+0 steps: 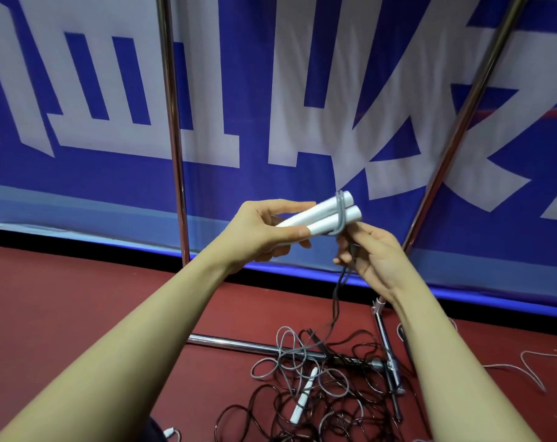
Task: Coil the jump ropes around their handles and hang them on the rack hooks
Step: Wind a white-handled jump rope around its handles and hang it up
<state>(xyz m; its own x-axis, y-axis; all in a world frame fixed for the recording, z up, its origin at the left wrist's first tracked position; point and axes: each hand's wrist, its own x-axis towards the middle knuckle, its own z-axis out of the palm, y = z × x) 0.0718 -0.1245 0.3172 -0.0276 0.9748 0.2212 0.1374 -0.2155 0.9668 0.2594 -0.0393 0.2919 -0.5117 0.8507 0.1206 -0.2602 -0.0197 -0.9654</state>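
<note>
White, the 2 handles (318,215) lie side by side in the left hand (264,232), which grips them above the red floor (79,298). Grey rope (341,215) loops their far ends; the right hand (371,256) pinches it just below. It trails down into a tangle (318,387) by the rack (176,129), where another handle (303,395) lies.

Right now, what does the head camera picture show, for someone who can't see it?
A left hand holds two white handles while the right hand winds grey rope around them. More ropes lie tangled on the red floor.
</note>
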